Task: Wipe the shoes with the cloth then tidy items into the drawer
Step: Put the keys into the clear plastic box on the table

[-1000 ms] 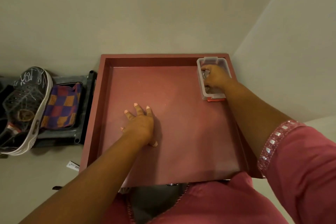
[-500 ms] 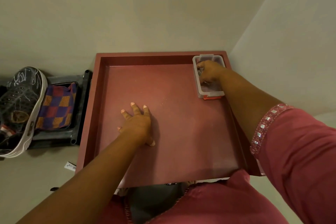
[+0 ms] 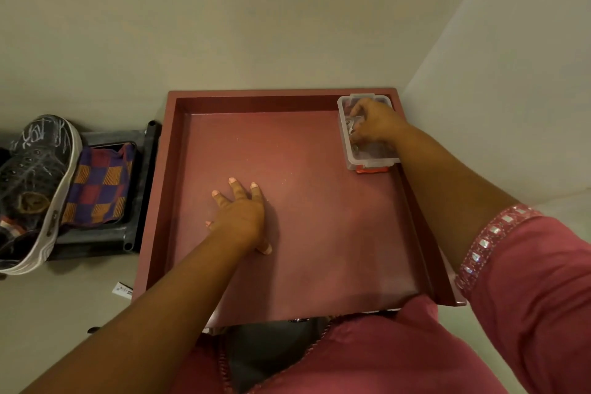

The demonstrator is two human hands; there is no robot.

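Nearest, left hand (image 3: 240, 217) lies flat on the bare floor of the open red drawer (image 3: 179, 201), fingers spread, gripping nothing. Farther, in the drawer's far right corner, a clear plastic container (image 3: 367, 157) sits with its long axis running front to back; right hand (image 3: 374, 123) rests on top, fingers curled down over its near-left part, apparently gripping it. Beyond the drawer's left wall, well apart from both hands: checked cloth (image 3: 96, 185) on a dark tray (image 3: 140, 189), black sneaker (image 3: 35, 182) just beside it. Judgement: left hand is nearer those; any reach goes leftward over the wall.
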